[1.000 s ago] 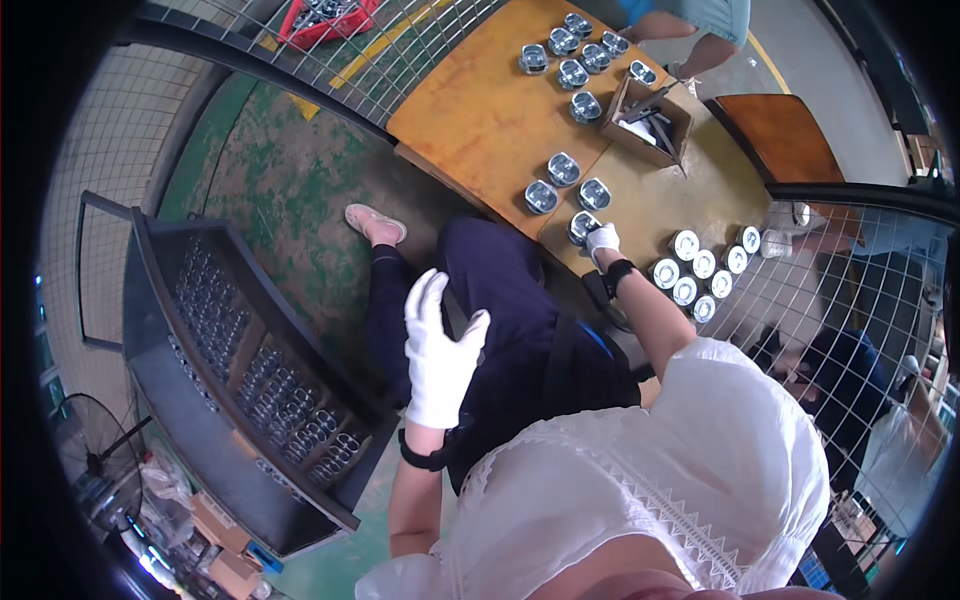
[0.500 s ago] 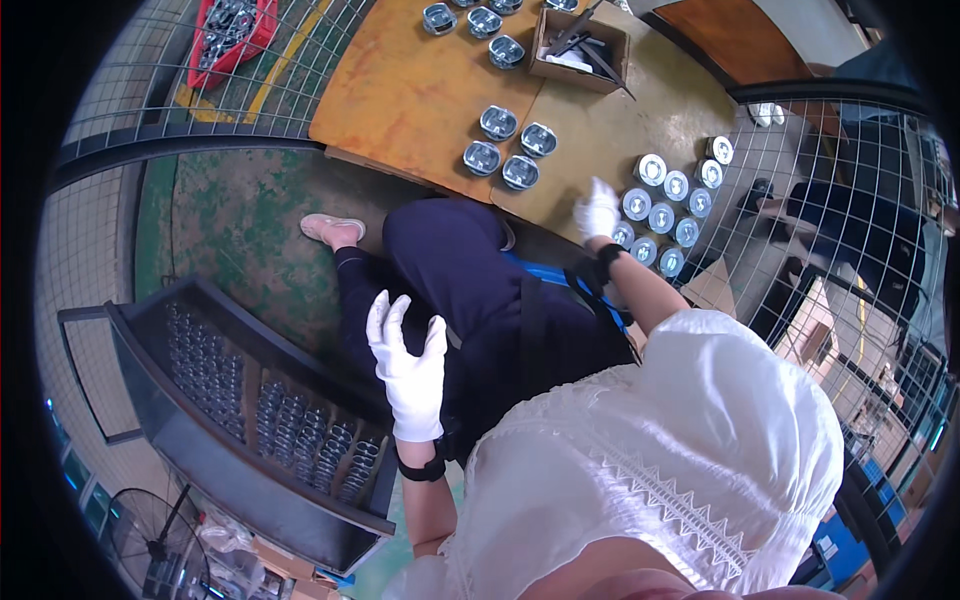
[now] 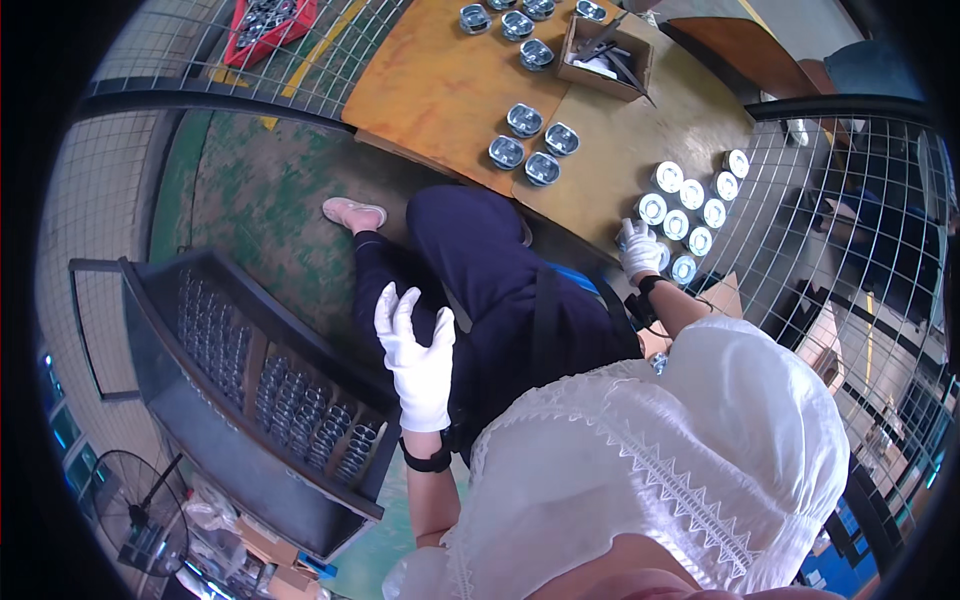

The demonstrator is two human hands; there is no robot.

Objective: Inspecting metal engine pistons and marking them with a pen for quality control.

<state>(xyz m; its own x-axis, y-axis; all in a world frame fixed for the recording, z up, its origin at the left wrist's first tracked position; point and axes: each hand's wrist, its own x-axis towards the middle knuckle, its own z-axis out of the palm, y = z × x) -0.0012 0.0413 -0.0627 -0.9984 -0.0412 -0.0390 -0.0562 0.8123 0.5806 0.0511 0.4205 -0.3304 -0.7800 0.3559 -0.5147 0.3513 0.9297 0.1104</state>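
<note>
My right hand [image 3: 640,250], in a white glove, reaches to the near left corner of a cluster of round metal pistons [image 3: 676,223] on the table. Its fingers are bent down around the corner piston, which they mostly hide. These pistons stand with their flat, bright crowns up. In front of my body, my left hand [image 3: 416,360], also gloved in white, is raised and holds nothing. Its fingers are apart and slightly curled. Further left on the table, several pistons [image 3: 542,169] rest with their open undersides up.
An open cardboard box [image 3: 603,76] with dark tools stands at the table's [image 3: 430,90] far side. To my left is a metal bin [image 3: 270,440] with rows of shiny rings. Wire mesh [image 3: 800,200] borders the right side. A red crate [image 3: 268,28] sits beyond the far-left mesh.
My right hand has moved from the bare tabletop beside the cluster onto its near corner piston. My left hand keeps its raised, spread pose. The whole view has shifted slightly.
</note>
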